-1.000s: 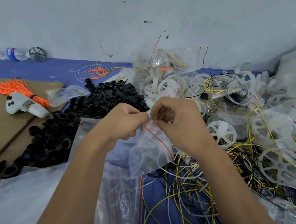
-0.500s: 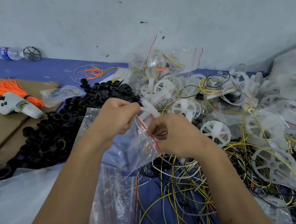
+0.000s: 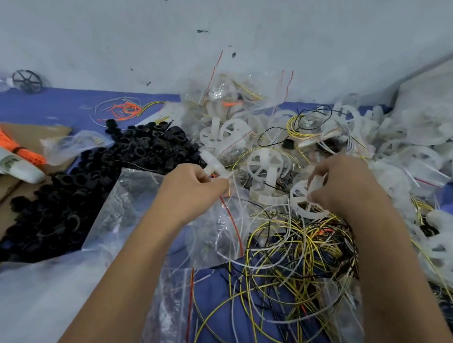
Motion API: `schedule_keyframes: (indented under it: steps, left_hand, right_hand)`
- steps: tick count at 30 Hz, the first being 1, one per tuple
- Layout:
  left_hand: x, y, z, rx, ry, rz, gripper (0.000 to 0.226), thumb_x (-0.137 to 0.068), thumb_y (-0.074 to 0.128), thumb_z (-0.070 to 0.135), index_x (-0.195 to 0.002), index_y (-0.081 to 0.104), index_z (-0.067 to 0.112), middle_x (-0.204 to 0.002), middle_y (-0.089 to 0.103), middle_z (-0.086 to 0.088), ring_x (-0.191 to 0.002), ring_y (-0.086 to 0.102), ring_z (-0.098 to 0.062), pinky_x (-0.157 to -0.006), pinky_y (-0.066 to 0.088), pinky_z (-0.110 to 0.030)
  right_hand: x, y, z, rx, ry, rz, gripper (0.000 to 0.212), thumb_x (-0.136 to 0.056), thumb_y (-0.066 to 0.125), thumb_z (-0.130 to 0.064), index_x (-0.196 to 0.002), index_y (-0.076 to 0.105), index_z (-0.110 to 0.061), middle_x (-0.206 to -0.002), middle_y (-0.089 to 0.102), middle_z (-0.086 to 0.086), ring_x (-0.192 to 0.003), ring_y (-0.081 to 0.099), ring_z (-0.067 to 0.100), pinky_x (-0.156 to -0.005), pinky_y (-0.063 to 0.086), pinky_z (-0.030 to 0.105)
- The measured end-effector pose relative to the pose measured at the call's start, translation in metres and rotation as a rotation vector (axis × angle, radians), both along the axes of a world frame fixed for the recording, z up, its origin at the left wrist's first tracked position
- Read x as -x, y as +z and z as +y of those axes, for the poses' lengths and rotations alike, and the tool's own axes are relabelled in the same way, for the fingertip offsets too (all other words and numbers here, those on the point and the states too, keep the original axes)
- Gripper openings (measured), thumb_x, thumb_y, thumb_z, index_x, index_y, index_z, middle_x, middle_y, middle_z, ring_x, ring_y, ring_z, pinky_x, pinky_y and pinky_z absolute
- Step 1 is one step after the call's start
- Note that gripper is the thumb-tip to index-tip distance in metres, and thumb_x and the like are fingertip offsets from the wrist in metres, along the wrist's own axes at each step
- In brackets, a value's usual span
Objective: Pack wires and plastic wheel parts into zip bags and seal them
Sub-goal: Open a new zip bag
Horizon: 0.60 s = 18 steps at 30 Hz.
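Zip bag (image 3: 220, 226), clear with red seal line, hangs pinched in left hand (image 3: 189, 192) above tangled wires (image 3: 294, 258); we see right hand (image 3: 343, 188) gripping a spoked white wheel (image 3: 307, 202), fingertips partly hidden.

Your clear zip bag w/ red seal strip (image 3: 220, 223) hangs open and crumpled from your left hand (image 3: 187, 192), which also pinches a white plastic T-shaped hub piece (image 3: 214, 166). Your right hand (image 3: 346, 189) grips a white spoked plastic wheel (image 3: 307, 204) just above the tangle of yellow, black & white wires (image 3: 294, 258) on the blue surface.
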State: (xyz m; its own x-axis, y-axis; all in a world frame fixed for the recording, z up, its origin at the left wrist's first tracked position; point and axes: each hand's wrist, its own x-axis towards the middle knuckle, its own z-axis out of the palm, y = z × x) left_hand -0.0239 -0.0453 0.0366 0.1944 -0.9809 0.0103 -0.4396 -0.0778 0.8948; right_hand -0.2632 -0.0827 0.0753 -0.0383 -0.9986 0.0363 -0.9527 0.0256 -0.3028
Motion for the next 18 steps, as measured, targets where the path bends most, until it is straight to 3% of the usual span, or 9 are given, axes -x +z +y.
schedule_keyframes:
  steps: [2,4,7,9,11,14,18]
  left_hand:
    - [-0.002,-0.001,-0.002,0.019,0.009,0.001,0.03,-0.079,0.068,0.03,-0.061,0.049,0.014,-0.044,0.042,0.007,-0.048,0.04,-0.019,-0.05,0.036,-0.028]
    - [-0.005,-0.002,-0.004,0.021,0.041,-0.009,0.025,-0.087,0.064,0.018,-0.066,0.057,0.005,-0.049,0.052,-0.001,-0.044,0.046,-0.018,-0.048,0.04,-0.027]
    - [-0.011,-0.001,-0.004,0.003,0.085,0.06,0.021,-0.09,0.061,0.011,-0.074,0.063,-0.003,-0.051,0.06,-0.004,-0.041,0.053,-0.014,-0.043,0.044,-0.023]
    - [-0.015,0.001,-0.003,0.004,0.096,0.115,0.021,-0.093,0.059,0.009,-0.074,0.062,0.0,-0.051,0.06,-0.004,-0.04,0.053,-0.014,-0.041,0.043,-0.022]
    - [-0.02,0.004,-0.001,0.014,0.089,0.136,0.023,-0.094,0.057,0.007,-0.072,0.06,0.002,-0.05,0.058,-0.004,-0.04,0.05,-0.014,-0.041,0.041,-0.023]
    - [-0.025,0.01,0.002,0.038,0.053,0.11,0.027,-0.095,0.056,0.009,-0.069,0.057,0.003,-0.051,0.054,-0.005,-0.042,0.045,-0.015,-0.039,0.036,-0.025]
    - [-0.026,0.018,0.003,0.057,0.005,0.091,0.03,-0.094,0.056,0.011,-0.066,0.053,0.0,-0.054,0.049,-0.008,-0.044,0.038,-0.018,-0.04,0.028,-0.023]
  right_hand:
    - [0.001,0.006,0.0,0.112,0.014,-0.105,0.015,-0.078,0.079,-0.012,-0.093,0.077,-0.014,-0.08,0.073,0.009,-0.074,0.069,0.022,-0.064,0.054,0.028]
    - [-0.001,0.012,0.003,0.151,0.054,-0.41,0.01,-0.081,0.076,-0.009,-0.089,0.076,-0.015,-0.072,0.073,0.007,-0.063,0.073,0.018,-0.06,0.059,0.03]
    - [-0.017,0.016,0.009,-0.062,0.25,-1.038,0.016,-0.088,0.069,0.003,-0.104,0.073,-0.001,-0.082,0.076,0.014,-0.071,0.075,0.021,-0.069,0.062,0.029]
    - [-0.031,0.013,0.011,-0.239,0.381,-1.244,0.017,-0.089,0.066,0.007,-0.105,0.07,0.005,-0.087,0.075,0.021,-0.074,0.074,0.022,-0.068,0.061,0.025]
    - [-0.045,0.005,0.012,-0.319,0.421,-1.241,0.015,-0.088,0.067,0.007,-0.103,0.068,0.007,-0.088,0.074,0.024,-0.071,0.073,0.023,-0.065,0.061,0.024]
    - [-0.059,-0.008,0.012,-0.293,0.365,-1.087,0.014,-0.085,0.073,0.004,-0.096,0.065,0.01,-0.083,0.073,0.026,-0.061,0.071,0.022,-0.056,0.057,0.022]
    - [-0.071,-0.014,0.01,-0.061,0.358,-0.586,0.018,-0.08,0.083,-0.025,-0.074,0.074,-0.011,-0.062,0.072,0.005,-0.046,0.061,0.008,-0.046,0.05,0.022]
